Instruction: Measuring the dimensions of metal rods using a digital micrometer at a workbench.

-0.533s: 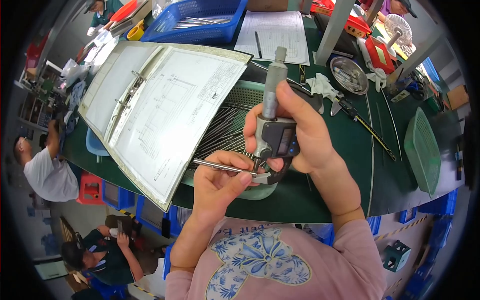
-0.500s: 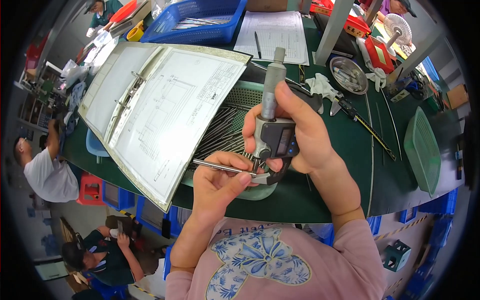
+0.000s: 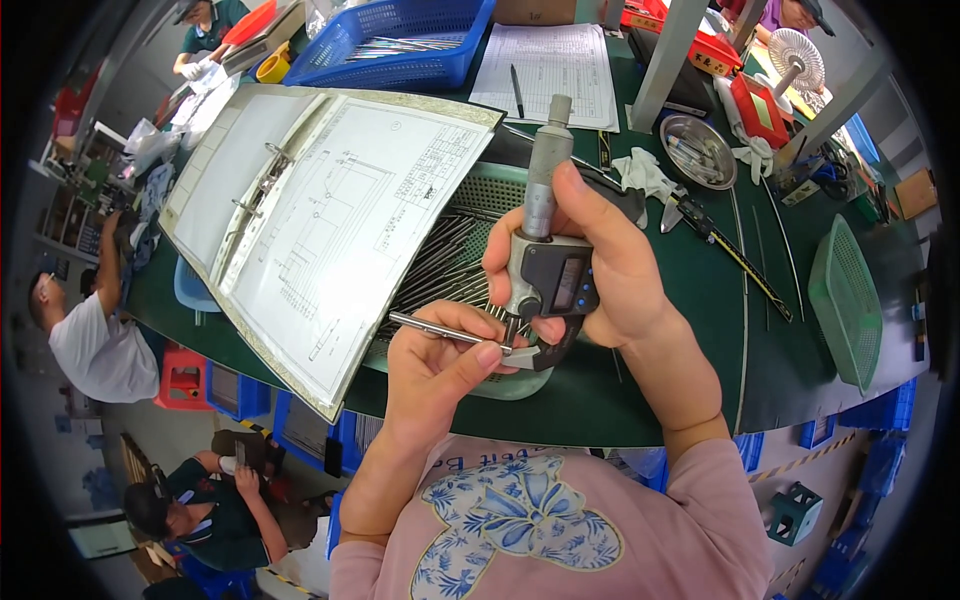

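My right hand (image 3: 615, 265) is closed round a digital micrometer (image 3: 549, 270), its thimble pointing up and its small screen facing me. Between thumb and fingers, my left hand (image 3: 437, 365) pinches a thin metal rod (image 3: 428, 325). The rod's right end sits at the micrometer's jaws; whether both faces touch it is too small to tell. Beneath my hands is a green basket (image 3: 500, 182) with many similar metal rods (image 3: 440, 262) in it. An open ring binder (image 3: 335, 240) with a technical drawing leans over the basket's left side.
Behind stand a blue basket (image 3: 395, 62) of rods and a paper sheet (image 3: 548, 75) with a pen. To the right lie a caliper (image 3: 735, 255), white gloves (image 3: 645, 172), a metal bowl (image 3: 697, 150) and a green tray (image 3: 845, 300). Co-workers are at the left and at the back.
My hands, the rod and the micrometer hold nearly the same place. The rod's free left end has dipped very slightly.
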{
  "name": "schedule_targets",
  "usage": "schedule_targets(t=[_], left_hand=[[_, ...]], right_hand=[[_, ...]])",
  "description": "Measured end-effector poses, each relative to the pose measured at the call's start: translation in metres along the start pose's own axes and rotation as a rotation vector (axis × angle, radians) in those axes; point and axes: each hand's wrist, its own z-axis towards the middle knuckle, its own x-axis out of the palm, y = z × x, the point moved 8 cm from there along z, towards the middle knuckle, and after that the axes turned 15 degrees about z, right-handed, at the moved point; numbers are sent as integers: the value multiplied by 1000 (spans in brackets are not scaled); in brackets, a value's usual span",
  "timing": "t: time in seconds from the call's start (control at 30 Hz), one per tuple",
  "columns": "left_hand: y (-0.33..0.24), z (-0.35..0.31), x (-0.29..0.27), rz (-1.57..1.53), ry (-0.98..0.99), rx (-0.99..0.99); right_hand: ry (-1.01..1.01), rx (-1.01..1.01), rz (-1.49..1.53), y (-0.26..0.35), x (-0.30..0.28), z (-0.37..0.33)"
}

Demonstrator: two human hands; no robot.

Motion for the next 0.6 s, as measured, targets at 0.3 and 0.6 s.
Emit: schedule_targets(t=[0.3, 0.6], left_hand=[[2, -1, -2, 23, -29, -77], [0, -3, -3, 22, -18, -28]], right_hand=[[-9, -23, 0, 0, -1, 1], [-52, -8, 51, 0, 1, -1]])
